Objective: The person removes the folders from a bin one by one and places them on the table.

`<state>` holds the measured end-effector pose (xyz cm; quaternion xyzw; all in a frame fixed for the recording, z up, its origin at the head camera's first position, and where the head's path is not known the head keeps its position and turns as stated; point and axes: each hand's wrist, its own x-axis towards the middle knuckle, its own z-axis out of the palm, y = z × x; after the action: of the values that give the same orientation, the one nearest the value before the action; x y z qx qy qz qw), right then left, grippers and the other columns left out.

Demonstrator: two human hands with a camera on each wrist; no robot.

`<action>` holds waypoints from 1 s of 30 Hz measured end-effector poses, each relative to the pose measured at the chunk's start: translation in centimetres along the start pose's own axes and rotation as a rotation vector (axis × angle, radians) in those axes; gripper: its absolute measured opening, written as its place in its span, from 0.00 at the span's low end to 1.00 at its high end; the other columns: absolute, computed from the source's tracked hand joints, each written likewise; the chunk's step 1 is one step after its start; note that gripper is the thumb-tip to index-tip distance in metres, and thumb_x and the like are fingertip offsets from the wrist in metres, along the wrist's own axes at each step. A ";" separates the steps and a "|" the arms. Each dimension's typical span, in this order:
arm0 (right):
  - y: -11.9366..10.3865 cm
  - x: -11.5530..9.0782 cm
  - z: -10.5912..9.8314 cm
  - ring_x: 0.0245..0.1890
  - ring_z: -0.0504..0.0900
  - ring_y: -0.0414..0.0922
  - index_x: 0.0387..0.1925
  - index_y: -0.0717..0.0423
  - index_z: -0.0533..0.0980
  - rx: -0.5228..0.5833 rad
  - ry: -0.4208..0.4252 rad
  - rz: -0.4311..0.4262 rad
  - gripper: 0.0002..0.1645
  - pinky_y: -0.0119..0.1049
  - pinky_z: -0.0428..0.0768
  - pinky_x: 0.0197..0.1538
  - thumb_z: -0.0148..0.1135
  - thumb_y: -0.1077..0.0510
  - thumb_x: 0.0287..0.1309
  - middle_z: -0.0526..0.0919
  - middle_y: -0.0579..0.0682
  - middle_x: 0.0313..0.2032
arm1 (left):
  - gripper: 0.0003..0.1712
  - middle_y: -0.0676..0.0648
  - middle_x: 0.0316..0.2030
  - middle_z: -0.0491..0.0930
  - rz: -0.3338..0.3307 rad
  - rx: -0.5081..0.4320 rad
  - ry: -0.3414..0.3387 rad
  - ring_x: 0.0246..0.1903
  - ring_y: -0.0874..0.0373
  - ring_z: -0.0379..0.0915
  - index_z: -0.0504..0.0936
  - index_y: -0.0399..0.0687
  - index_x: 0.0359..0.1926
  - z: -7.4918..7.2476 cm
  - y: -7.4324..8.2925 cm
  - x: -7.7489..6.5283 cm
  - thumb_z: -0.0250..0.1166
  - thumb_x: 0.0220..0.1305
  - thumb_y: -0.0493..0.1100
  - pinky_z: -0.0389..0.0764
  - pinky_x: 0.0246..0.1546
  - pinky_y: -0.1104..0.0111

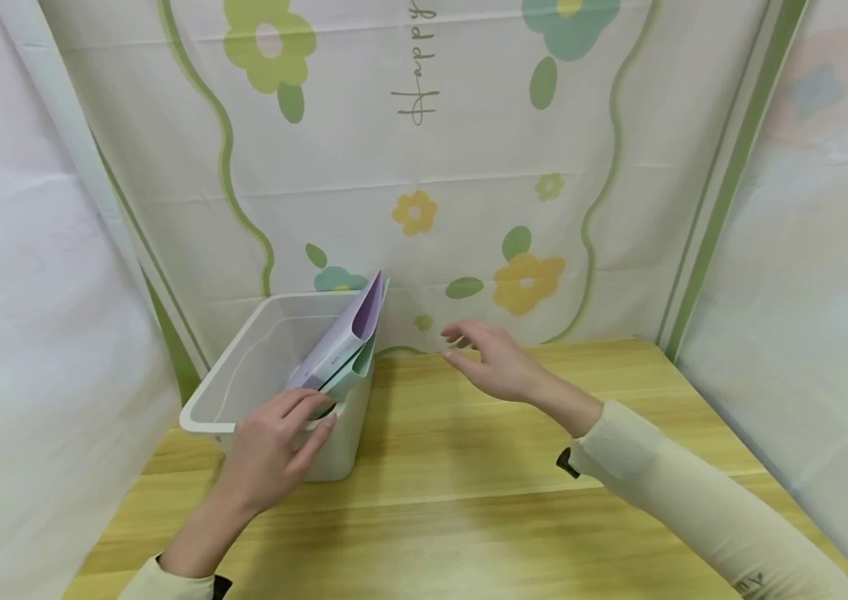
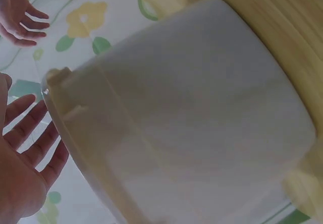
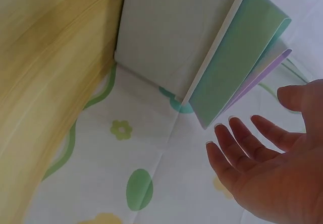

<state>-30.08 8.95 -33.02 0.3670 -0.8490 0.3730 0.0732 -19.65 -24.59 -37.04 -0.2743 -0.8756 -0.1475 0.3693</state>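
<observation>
We judged stowing step in hand: purple folder (image 1: 333, 354), mint-green folder (image 3: 242, 57) leaned in plastic bin (image 1: 344, 442); left hand (image 1: 273, 446) loose at rim (image 1: 202, 427), right hand (image 1: 494, 364) spread, empty; next move likely required seating folders.

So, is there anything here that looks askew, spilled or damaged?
Yes: the purple folder and the green folder lean askew at the head view's right side of the white bin, sticking up above it rather than standing straight. I see no spill and no clear damage.

Bin (image 1: 262, 350) on tbl (image 1: 454, 467), L of my R hand (image 1: 494, 364); 2 folders (image 1: 333, 346) in bin's R side; cloth (image 1: 363, 150) behind.
</observation>
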 end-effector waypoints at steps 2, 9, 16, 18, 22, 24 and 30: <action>-0.3 0.3 0.1 0.57 0.80 0.56 0.62 0.61 0.74 0.002 0.000 -0.007 0.22 0.54 0.75 0.61 0.58 0.55 0.74 0.80 0.55 0.60 | 0.13 0.50 0.44 0.85 -0.013 0.016 0.008 0.45 0.49 0.83 0.87 0.47 0.45 -0.2 -0.6 -0.5 0.68 0.65 0.49 0.82 0.43 0.51; -0.8 1.3 0.8 0.55 0.81 0.51 0.62 0.62 0.73 0.020 -0.008 0.003 0.21 0.50 0.77 0.61 0.57 0.56 0.74 0.80 0.56 0.58 | 0.16 0.45 0.43 0.86 -0.063 0.045 0.046 0.44 0.45 0.83 0.87 0.42 0.46 -1.0 -2.5 -2.0 0.70 0.62 0.47 0.80 0.43 0.49; -1.7 2.6 1.6 0.55 0.81 0.52 0.65 0.65 0.71 0.081 -0.034 0.032 0.24 0.47 0.78 0.61 0.56 0.57 0.74 0.80 0.58 0.59 | 0.17 0.44 0.43 0.86 -0.096 0.064 0.051 0.44 0.44 0.83 0.86 0.41 0.46 -2.0 -3.8 -3.3 0.71 0.60 0.46 0.79 0.44 0.47; -1.9 2.9 1.8 0.55 0.81 0.52 0.66 0.65 0.70 0.092 -0.039 0.032 0.25 0.47 0.77 0.61 0.56 0.56 0.74 0.79 0.58 0.60 | 0.18 0.44 0.44 0.86 -0.102 0.077 0.043 0.45 0.43 0.82 0.86 0.41 0.47 -2.2 -4.0 -3.6 0.71 0.60 0.47 0.78 0.45 0.46; -2.4 3.4 2.2 0.56 0.80 0.52 0.66 0.65 0.70 0.108 -0.048 0.022 0.26 0.49 0.77 0.62 0.57 0.55 0.74 0.79 0.58 0.60 | 0.18 0.44 0.44 0.85 -0.109 0.112 0.020 0.47 0.41 0.81 0.86 0.42 0.47 -2.5 -4.5 -4.0 0.69 0.61 0.48 0.75 0.47 0.45; -2.6 3.7 2.5 0.57 0.80 0.53 0.66 0.65 0.70 0.114 -0.050 0.019 0.27 0.49 0.76 0.62 0.57 0.55 0.73 0.79 0.58 0.60 | 0.18 0.44 0.45 0.85 -0.109 0.131 0.010 0.47 0.41 0.80 0.86 0.43 0.48 -2.5 -4.8 -4.2 0.69 0.62 0.49 0.74 0.48 0.44; -3.2 4.7 3.3 0.58 0.79 0.54 0.66 0.66 0.69 0.111 -0.068 0.009 0.27 0.48 0.76 0.64 0.57 0.54 0.73 0.77 0.60 0.62 | 0.18 0.43 0.47 0.85 -0.114 0.162 -0.015 0.49 0.39 0.79 0.85 0.42 0.49 -2.8 -5.8 -5.1 0.66 0.65 0.50 0.70 0.52 0.43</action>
<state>-30.78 2.50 -31.64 0.3791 -0.8306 0.4073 0.0221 -18.52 -32.41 -39.11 -0.1944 -0.9014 -0.0952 0.3749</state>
